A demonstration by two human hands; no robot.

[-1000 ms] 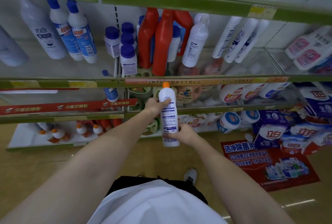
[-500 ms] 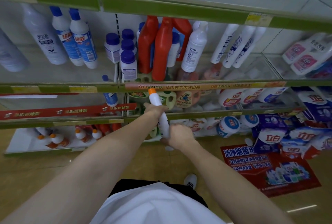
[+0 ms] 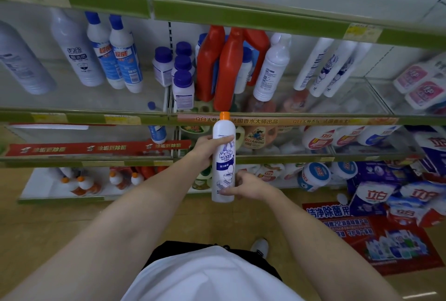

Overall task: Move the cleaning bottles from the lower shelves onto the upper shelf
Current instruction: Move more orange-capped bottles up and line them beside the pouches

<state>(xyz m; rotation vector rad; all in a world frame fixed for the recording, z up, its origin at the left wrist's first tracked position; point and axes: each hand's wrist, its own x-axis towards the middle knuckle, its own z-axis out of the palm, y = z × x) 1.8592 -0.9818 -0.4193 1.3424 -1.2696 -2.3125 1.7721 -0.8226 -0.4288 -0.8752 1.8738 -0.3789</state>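
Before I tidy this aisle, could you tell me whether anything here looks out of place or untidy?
Yes. At the right end, blue and white bags lie in a loose heap on the floor rather than on a shelf, partly covering a red floor poster. The held bottle looks intact.

Tan glossy floor (image 3: pixel 60 228): below both hands. Red printed floor poster with white Chinese lettering (image 3: pixel 386 240): flat on the floor, right of and below the right hand (image 3: pixel 251 186). Purple-and-white soft detergent bags (image 3: pixel 376 194): heaped at the poster's far edge, right of the right hand. White round tub with blue label (image 3: pixel 313 176): just right of the right hand. Red paper banner strip (image 3: pixel 96 148): level with and left of the left hand (image 3: pixel 205 148). Yellow price tag (image 3: pixel 362 31): high above, to the right. White shoe (image 3: pixel 260 247): below the right hand.
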